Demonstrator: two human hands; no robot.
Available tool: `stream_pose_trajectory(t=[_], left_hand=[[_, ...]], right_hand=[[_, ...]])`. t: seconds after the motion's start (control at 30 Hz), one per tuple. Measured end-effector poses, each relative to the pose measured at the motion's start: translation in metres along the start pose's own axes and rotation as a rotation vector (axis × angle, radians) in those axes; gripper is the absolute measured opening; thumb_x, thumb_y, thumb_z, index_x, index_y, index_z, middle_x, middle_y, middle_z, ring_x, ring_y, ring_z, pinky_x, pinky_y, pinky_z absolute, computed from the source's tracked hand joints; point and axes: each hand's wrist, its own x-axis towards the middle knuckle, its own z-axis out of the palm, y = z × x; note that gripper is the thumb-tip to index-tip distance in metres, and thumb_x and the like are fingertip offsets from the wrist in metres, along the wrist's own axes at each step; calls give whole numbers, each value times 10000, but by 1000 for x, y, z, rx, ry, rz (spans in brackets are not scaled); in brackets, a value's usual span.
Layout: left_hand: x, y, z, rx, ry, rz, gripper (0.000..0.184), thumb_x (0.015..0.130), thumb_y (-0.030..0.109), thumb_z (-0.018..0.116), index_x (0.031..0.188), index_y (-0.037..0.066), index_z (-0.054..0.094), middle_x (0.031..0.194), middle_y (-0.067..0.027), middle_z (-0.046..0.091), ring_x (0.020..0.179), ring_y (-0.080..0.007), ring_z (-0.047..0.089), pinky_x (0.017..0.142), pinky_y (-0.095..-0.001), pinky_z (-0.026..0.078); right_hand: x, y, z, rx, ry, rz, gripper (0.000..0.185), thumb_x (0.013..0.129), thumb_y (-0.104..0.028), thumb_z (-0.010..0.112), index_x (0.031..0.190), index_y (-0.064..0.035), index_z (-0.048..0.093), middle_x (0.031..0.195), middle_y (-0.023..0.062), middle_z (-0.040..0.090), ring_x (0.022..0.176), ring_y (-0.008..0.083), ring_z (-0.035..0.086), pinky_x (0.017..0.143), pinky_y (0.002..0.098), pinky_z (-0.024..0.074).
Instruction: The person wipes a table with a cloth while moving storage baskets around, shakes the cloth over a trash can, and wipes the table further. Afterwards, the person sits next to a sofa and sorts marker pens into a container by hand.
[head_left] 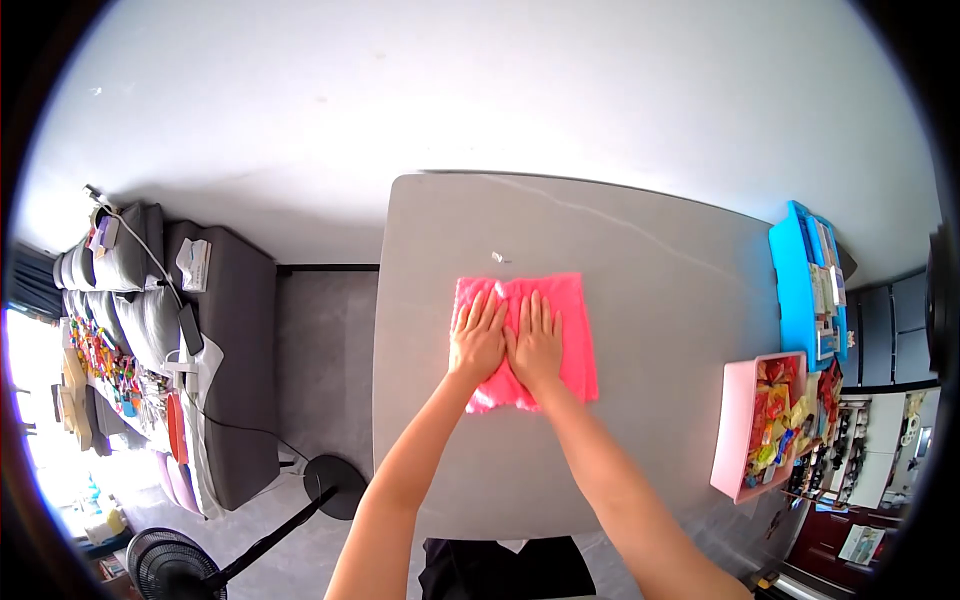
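A bright pink cloth [573, 340] lies spread on a grey table [660, 300], with some wrinkles between and around the hands. My left hand [478, 338] rests palm down on its left half, fingers stretched out and slightly apart. Beside it, my right hand [536, 345] lies flat on the middle of the cloth, fingers pointing to the far side. The two thumbs are close together, near or touching each other. Just beyond the cloth's far edge is a small whitish mark or scrap [500, 257], too small to name.
On the table's right side stand a blue bin [793, 290] and a pink bin [735, 430] full of colourful packets. A white wall [520, 90] borders the far edge. To the left are a grey sofa [235, 350] with items on it and a black floor fan [335, 487].
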Motion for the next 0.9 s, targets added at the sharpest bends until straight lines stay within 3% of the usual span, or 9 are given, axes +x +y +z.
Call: stream_pose_trajectory(t=[0.27,0.33,0.4,0.43,0.5,0.57,0.63,0.8,0.9], left_hand=[[-175,41,-36,-20,-85,-172,486,848,167,485,1330,113,455,1428,-116,369,1340,-283,302,1107,-423,217],[-220,42,-39,-14,-71,-239,484,849,168,485,1329,108,455,1427,-129,365,1338,-291,302,1106,-422,219],[-263,49,-40,-5,-63,-374,510,848,183,491,1345,85,432,1439,-165,334,1337,-353,285,1091,-472,224],[-281,55,-39,5,-29,-447,524,847,189,495,1352,76,420,1442,-179,324,1335,-372,281,1089,-491,217],[-300,70,-33,5,-8,-611,579,856,242,490,1383,39,360,1467,-231,239,1345,-423,225,1093,-528,169],[-277,85,-26,-3,26,-773,604,863,272,476,1394,24,328,1479,-242,189,1350,-443,185,1097,-533,147],[-246,77,-30,-47,17,-865,645,870,320,453,1404,-2,289,1485,-267,122,1352,-472,128,1103,-537,116],[-162,7,-31,17,48,-642,628,858,280,442,1383,-36,304,1463,-272,191,1347,-461,168,1104,-530,141],[-109,-32,-34,-22,61,-553,616,855,273,427,1375,-38,320,1457,-269,216,1350,-441,183,1109,-503,150]], right_hand=[[-159,-35,-36,122,-172,-193,668,866,-416,511,1337,41,385,1420,242,323,1316,375,310,1065,527,236],[-193,-45,-52,154,-253,-309,650,855,-422,527,1350,-21,401,1419,198,346,1309,358,326,1057,514,259],[-219,-49,-62,196,-335,-453,642,852,-423,533,1364,-61,398,1431,162,344,1314,343,325,1050,501,277],[-229,-48,-59,191,-388,-508,596,853,-439,525,1372,-167,417,1443,94,348,1322,329,315,1060,505,261],[-223,-42,-51,232,-358,-581,579,841,-444,540,1362,-215,433,1439,71,357,1316,322,322,1064,534,236],[-212,-44,-45,264,-384,-591,528,839,-432,538,1338,-277,463,1454,29,339,1330,316,298,1054,603,193],[-190,-53,-40,169,-333,-569,503,844,-418,527,1322,-265,483,1460,29,327,1336,318,287,1047,619,188],[-113,-72,-15,212,-221,-446,450,857,-331,501,1288,-200,521,1418,65,396,1306,341,340,1031,633,201],[-60,-82,-3,244,-162,-419,466,861,-298,490,1295,-129,508,1403,96,411,1301,318,356,1045,590,223]])
